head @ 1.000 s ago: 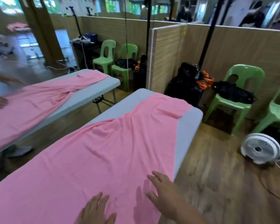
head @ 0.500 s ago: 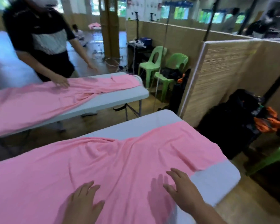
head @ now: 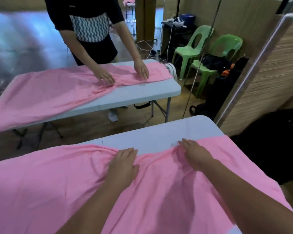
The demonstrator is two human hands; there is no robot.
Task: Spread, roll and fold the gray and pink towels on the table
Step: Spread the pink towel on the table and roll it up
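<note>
Pink terry towel (head: 57, 191) covers your white folding table (head: 159, 132); your left hand (head: 123, 164) and right hand (head: 195, 153) press flat, fingers spread, on its bunched far edge.

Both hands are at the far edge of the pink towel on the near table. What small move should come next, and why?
Probably slide both palms apart along that edge. The left hand and right hand lie flat on the pink towel, which is bunched into wrinkles between and beside them, with bare table beyond, so it is not yet spread flat.
</note>
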